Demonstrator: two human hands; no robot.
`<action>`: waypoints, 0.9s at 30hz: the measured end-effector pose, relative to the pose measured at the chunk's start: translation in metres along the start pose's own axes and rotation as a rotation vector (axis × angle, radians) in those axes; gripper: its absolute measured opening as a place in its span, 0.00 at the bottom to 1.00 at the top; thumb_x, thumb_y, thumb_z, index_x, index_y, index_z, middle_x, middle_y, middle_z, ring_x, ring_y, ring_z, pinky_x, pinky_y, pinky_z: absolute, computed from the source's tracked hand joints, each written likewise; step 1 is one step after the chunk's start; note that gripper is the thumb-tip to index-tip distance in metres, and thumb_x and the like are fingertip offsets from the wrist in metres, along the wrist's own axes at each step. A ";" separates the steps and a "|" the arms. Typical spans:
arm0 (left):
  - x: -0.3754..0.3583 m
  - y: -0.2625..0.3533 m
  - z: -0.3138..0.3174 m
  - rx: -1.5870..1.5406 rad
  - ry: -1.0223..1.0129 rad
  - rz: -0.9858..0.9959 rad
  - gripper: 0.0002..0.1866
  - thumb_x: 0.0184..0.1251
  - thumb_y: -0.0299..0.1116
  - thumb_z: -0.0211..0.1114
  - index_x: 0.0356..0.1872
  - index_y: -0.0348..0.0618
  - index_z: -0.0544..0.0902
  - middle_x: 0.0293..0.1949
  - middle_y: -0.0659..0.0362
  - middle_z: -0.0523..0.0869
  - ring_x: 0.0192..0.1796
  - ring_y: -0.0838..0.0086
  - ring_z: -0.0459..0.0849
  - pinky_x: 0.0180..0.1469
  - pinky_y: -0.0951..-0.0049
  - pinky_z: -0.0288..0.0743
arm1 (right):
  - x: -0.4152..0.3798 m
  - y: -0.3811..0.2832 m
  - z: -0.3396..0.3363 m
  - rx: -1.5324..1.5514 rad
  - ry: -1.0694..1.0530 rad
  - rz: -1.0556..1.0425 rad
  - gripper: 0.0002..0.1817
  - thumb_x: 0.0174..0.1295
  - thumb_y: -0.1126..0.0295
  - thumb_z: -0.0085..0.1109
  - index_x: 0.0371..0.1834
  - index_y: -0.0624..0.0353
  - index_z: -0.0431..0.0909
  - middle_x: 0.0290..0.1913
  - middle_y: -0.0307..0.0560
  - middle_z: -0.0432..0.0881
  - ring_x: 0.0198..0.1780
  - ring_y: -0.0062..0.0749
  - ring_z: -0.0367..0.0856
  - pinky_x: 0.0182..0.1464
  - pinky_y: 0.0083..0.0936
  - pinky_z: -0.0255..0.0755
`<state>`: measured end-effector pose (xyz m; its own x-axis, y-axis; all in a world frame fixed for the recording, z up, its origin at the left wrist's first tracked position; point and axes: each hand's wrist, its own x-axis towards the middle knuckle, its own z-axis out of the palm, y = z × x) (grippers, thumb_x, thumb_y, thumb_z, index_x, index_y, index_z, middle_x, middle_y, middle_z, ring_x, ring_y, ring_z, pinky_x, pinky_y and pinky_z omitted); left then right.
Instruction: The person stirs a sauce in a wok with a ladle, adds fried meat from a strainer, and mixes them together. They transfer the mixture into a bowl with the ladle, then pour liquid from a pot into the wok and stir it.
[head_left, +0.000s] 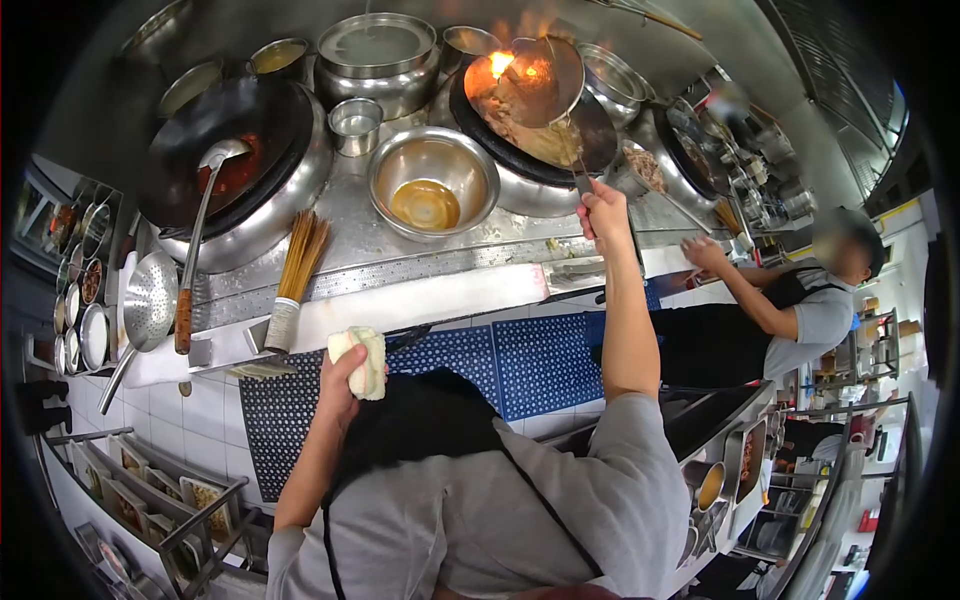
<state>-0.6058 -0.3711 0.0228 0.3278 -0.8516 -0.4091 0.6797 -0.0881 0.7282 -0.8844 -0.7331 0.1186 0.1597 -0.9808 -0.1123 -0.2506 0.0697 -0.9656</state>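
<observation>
My right hand [604,215] is closed round the handle of a long-handled cooking utensil with a wide round metal head [552,88]. Its head is raised over a wok [597,125] on the range, where pale, sliced-looking food [540,140] lies and orange flames [502,65] flare behind. Low in front of the counter edge, my left hand [340,378] grips a folded white cloth [358,362], thumb across its face. A steel bowl [478,165] with yellowish liquid stands left of that wok.
At left, a ladle [190,250] rests in a second wok [170,160] with red sauce. A bamboo brush [298,260] and perforated skimmer [151,300] lie by the counter's front. Lidded pots [378,75] line the back. A person [790,300] works at the right.
</observation>
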 end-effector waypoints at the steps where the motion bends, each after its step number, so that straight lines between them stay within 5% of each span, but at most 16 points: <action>1: 0.000 0.001 0.000 -0.001 -0.009 0.000 0.26 0.58 0.41 0.68 0.50 0.32 0.74 0.33 0.50 0.82 0.28 0.65 0.84 0.29 0.68 0.82 | -0.003 -0.010 0.004 -0.071 0.006 -0.053 0.18 0.65 0.77 0.46 0.57 0.63 0.74 0.17 0.36 0.69 0.10 0.15 0.59 0.09 0.17 0.52; 4: 0.002 -0.002 -0.003 -0.011 -0.036 -0.004 0.26 0.58 0.41 0.68 0.50 0.32 0.74 0.33 0.49 0.82 0.28 0.65 0.84 0.29 0.68 0.82 | 0.008 -0.030 0.012 -0.413 0.072 -0.144 0.20 0.59 0.76 0.49 0.55 0.62 0.78 0.24 0.54 0.81 0.18 0.35 0.79 0.17 0.33 0.70; 7: 0.005 0.001 -0.003 -0.013 -0.067 -0.009 0.26 0.58 0.42 0.68 0.50 0.31 0.74 0.34 0.49 0.82 0.28 0.65 0.84 0.28 0.67 0.82 | 0.018 -0.035 0.032 -0.842 0.315 -0.440 0.17 0.56 0.76 0.49 0.48 0.63 0.80 0.37 0.66 0.84 0.39 0.55 0.85 0.42 0.44 0.79; 10: 0.007 -0.001 -0.005 -0.001 -0.093 -0.022 0.26 0.58 0.42 0.67 0.51 0.31 0.73 0.33 0.49 0.82 0.28 0.64 0.84 0.28 0.67 0.82 | 0.018 -0.039 0.047 -0.953 0.209 -0.212 0.16 0.54 0.75 0.50 0.46 0.63 0.80 0.45 0.70 0.81 0.54 0.61 0.77 0.59 0.46 0.70; 11: 0.008 -0.001 -0.007 0.007 -0.100 -0.026 0.26 0.58 0.41 0.67 0.51 0.31 0.73 0.33 0.49 0.82 0.28 0.64 0.84 0.28 0.67 0.82 | 0.015 -0.033 0.046 -0.937 0.155 -0.115 0.16 0.54 0.74 0.51 0.46 0.62 0.81 0.46 0.69 0.81 0.52 0.59 0.79 0.57 0.45 0.72; 15: 0.008 0.000 -0.015 -0.023 -0.108 -0.022 0.26 0.59 0.41 0.67 0.51 0.31 0.73 0.33 0.49 0.82 0.28 0.64 0.85 0.28 0.66 0.83 | -0.009 -0.013 0.018 -1.125 0.137 -0.312 0.20 0.53 0.76 0.52 0.52 0.59 0.78 0.44 0.67 0.82 0.52 0.59 0.80 0.55 0.48 0.72; 18: 0.006 -0.001 -0.025 -0.024 -0.040 -0.026 0.26 0.59 0.41 0.67 0.51 0.31 0.73 0.33 0.49 0.82 0.28 0.64 0.85 0.28 0.66 0.83 | -0.037 -0.038 -0.006 -1.067 0.194 -0.426 0.20 0.52 0.77 0.52 0.50 0.60 0.78 0.43 0.65 0.82 0.50 0.59 0.80 0.54 0.48 0.73; 24: 0.007 0.000 -0.024 -0.041 -0.006 -0.035 0.26 0.59 0.40 0.66 0.52 0.31 0.73 0.34 0.50 0.82 0.28 0.63 0.85 0.29 0.66 0.83 | -0.012 -0.026 0.016 -1.032 0.191 -0.331 0.15 0.51 0.76 0.53 0.42 0.65 0.81 0.43 0.65 0.82 0.50 0.60 0.80 0.54 0.46 0.73; 26: 0.004 -0.003 -0.020 -0.026 -0.027 -0.051 0.26 0.59 0.40 0.66 0.52 0.31 0.73 0.35 0.50 0.82 0.28 0.63 0.85 0.29 0.66 0.83 | 0.043 0.005 0.024 -1.113 0.107 -0.139 0.24 0.54 0.75 0.49 0.57 0.57 0.78 0.48 0.66 0.81 0.53 0.58 0.79 0.56 0.45 0.72; 27: 0.005 -0.003 -0.016 -0.013 -0.033 -0.057 0.26 0.59 0.40 0.66 0.52 0.31 0.72 0.34 0.50 0.82 0.29 0.63 0.85 0.29 0.66 0.83 | 0.048 -0.001 0.024 -1.081 0.157 -0.157 0.24 0.54 0.75 0.49 0.57 0.57 0.78 0.49 0.66 0.81 0.53 0.58 0.79 0.56 0.45 0.72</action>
<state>-0.5958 -0.3668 0.0105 0.2670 -0.8619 -0.4310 0.7049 -0.1303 0.6972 -0.8538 -0.7756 0.1090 0.1591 -0.9823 0.0988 -0.9533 -0.1789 -0.2435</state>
